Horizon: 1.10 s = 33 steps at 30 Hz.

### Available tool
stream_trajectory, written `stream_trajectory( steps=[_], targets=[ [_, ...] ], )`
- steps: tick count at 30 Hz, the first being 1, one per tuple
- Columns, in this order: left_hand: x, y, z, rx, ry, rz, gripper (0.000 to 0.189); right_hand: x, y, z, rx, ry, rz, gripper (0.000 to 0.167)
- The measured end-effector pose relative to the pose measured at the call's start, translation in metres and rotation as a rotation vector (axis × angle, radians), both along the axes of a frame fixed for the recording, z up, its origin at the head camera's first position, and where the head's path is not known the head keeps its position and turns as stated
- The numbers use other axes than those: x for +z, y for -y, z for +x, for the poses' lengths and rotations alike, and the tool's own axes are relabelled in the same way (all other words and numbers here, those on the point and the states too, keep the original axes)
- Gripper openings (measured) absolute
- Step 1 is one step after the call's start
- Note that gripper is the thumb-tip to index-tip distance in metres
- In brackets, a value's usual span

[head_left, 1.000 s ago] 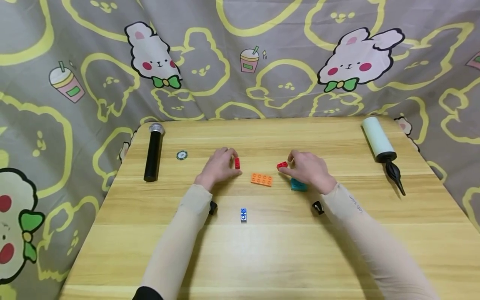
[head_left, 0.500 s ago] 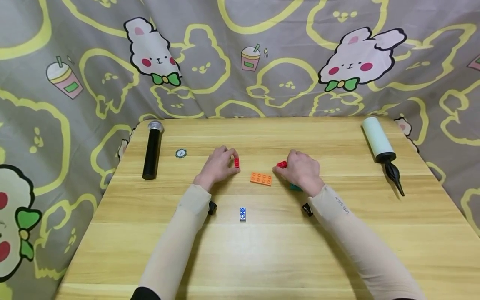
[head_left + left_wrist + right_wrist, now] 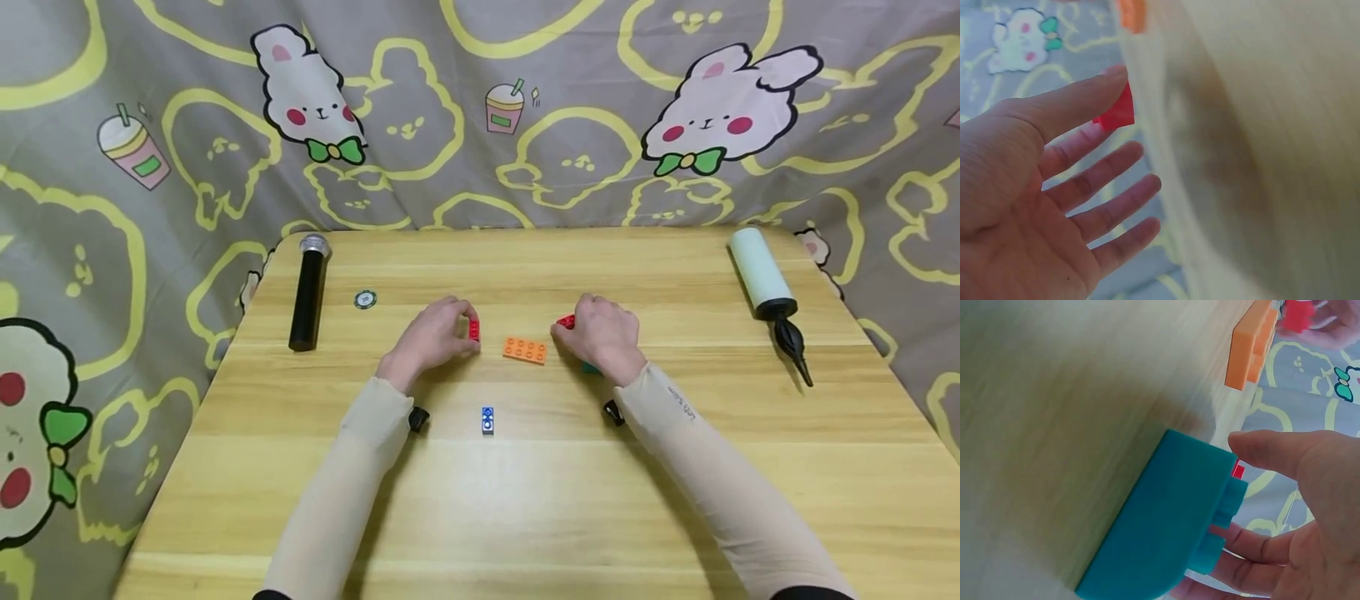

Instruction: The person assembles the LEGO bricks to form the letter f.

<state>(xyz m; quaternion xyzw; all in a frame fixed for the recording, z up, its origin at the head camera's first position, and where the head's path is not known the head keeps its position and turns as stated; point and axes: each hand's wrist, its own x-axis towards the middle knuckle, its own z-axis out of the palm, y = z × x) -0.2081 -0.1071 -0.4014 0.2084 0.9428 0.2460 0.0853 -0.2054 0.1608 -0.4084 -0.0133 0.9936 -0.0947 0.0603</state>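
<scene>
In the head view my left hand [image 3: 433, 336] pinches a red toy brick [image 3: 474, 330] between thumb and forefinger. The left wrist view shows that brick [image 3: 1119, 112] at the fingertips, with the other fingers spread. My right hand [image 3: 606, 336] grips a second red brick [image 3: 567, 322], partly covered by the thumb and fingers. Between the hands lies an orange studded brick [image 3: 525, 350]. Under the right hand sits a teal brick [image 3: 1160, 515], mostly hidden from the head camera and large in the right wrist view. A small blue-and-white brick [image 3: 487, 421] lies nearer to me.
A black microphone [image 3: 307, 296] and a round chip [image 3: 365, 299] lie on the left of the wooden table [image 3: 525, 517]. On the right is a pale green hand pump [image 3: 761, 271] with a black nozzle. A patterned curtain [image 3: 450, 150] hangs behind the table.
My right hand has shifted slightly left and closed over its red brick, covering more of it and of the teal brick. The left hand keeps its red brick, almost in place.
</scene>
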Motion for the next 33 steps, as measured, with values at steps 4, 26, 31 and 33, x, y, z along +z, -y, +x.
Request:
stream_trajectory(
  steps=[4,26,31,33],
  targets=[
    [0.015,-0.01,0.02,-0.04,-0.038,0.059,0.03,0.002,-0.001,-0.002,0.009,-0.002,0.011,0.048],
    [-0.014,-0.045,0.084,-0.23,-0.103,-0.069,0.035,0.032,-0.001,0.062,0.52,-0.177,-0.275,0.028],
    [-0.016,-0.044,0.084,-0.232,-0.124,-0.067,0.038,0.033,0.004,0.077,0.621,-0.202,-0.259,0.028],
    [-0.016,-0.044,0.084,-0.234,-0.121,-0.066,0.038,0.031,0.006,0.08,0.654,-0.212,-0.249,0.028]
  ],
)
